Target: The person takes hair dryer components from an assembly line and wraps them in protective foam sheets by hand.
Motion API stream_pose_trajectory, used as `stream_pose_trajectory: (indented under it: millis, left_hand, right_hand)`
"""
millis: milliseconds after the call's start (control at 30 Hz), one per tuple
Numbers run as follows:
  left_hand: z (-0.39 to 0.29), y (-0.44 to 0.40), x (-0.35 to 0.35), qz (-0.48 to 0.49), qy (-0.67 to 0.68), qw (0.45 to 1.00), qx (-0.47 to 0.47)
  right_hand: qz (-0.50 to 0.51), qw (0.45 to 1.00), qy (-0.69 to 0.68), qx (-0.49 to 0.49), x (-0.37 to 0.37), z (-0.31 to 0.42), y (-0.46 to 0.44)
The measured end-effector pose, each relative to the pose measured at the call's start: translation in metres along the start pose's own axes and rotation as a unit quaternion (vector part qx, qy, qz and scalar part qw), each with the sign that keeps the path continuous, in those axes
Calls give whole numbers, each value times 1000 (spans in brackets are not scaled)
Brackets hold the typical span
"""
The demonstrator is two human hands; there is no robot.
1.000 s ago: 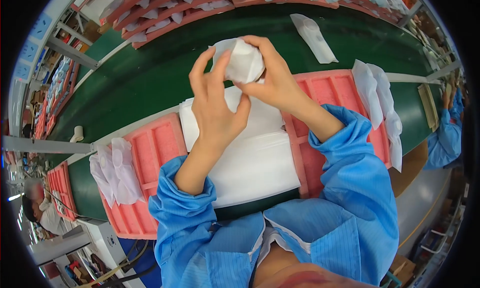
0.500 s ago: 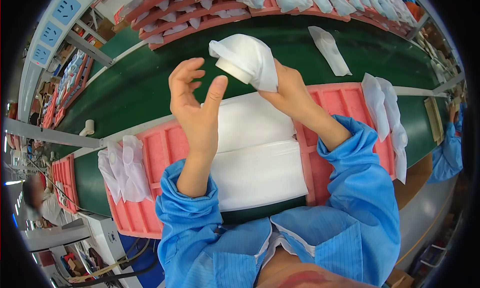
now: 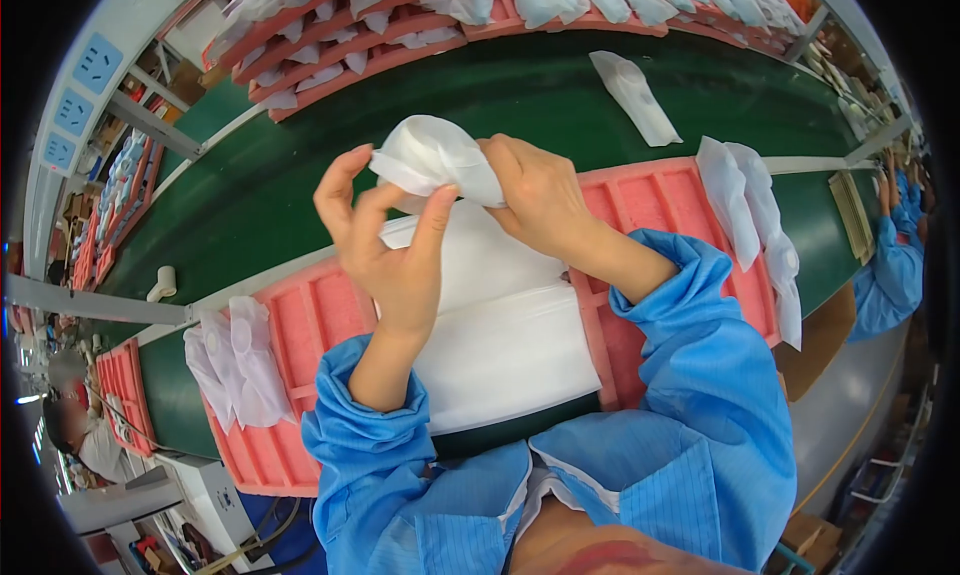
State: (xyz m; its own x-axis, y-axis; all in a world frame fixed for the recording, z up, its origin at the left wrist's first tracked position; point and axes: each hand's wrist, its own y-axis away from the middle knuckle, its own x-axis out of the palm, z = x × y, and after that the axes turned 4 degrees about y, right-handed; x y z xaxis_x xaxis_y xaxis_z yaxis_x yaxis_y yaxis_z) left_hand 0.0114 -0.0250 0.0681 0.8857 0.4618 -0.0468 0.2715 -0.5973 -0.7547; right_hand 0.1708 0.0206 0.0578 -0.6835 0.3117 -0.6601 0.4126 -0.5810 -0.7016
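Above the green belt (image 3: 330, 165), I hold a white rounded part in a thin white bag (image 3: 432, 153); its exact kind is hidden by the wrapping. My right hand (image 3: 538, 187) is closed around the bag's gathered right side. The fingers and thumb of my left hand (image 3: 395, 240) pinch the bag's lower left edge, near its mouth. Just below my hands lie two stacks of flat white bags or sheets, the nearer stack (image 3: 505, 360) fully visible and the farther stack (image 3: 495, 250) partly covered by my left hand.
Pink compartment trays flank the stacks, the left tray (image 3: 305, 320) and right tray (image 3: 645, 200) bearing bagged pieces. A bagged piece (image 3: 637, 97) lies on the belt. Loaded pink trays (image 3: 345, 50) are piled behind. A small white part (image 3: 163, 283) sits left; co-workers appear at both sides.
My left hand has closed onto the bag's edge, having been open beside it. The bagged part has moved down and left, and turned so its rounded top faces me.
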Motion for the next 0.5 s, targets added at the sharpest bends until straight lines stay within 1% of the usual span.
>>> stream_pose_trajectory:
  millis: [33,67,100,167,200,267,300,333,367,400,433,500]
  left_hand:
    - [0,0,-1,21,-35,998,48]
    - [-1,1,1,9,-17,999,26]
    - [-2,0,-1,8,-20,999,25]
    - [-2,-1,-3,26,-83,995,56]
    - [-2,-2,-3,27,-80,995,56]
    - [-1,-6,-7,27,-100,995,12]
    - [4,-12,-10,11,-44,999,2]
    - [12,-17,-14,-26,12,998,-55]
    - [19,-21,-19,-62,66,990,-112]
    - [24,-25,-25,-80,101,975,-181]
    - [31,-27,-28,-78,102,975,-181]
    - [48,-29,-33,-1,-58,991,-122]
  right_hand:
    - [-5,1000,5,4,1,0,0]
    - [-9,1000,10,7,2,1,0]
    - [-8,1000,7,6,2,1,0]
    - [-17,998,-10,67,0,0,0]
    - [-17,997,-7,69,0,-1,1]
    - [3,995,-63,79,0,-5,2]
    - [3,995,-57,81,-2,-3,2]
    - [109,949,-243,166,-6,2,1]
    - [208,851,-418,242,-8,4,1]
    - [309,783,-472,263,-8,-4,2]
    - [308,783,-471,263,-3,-12,4]
    - [256,834,-433,227,11,-29,7]
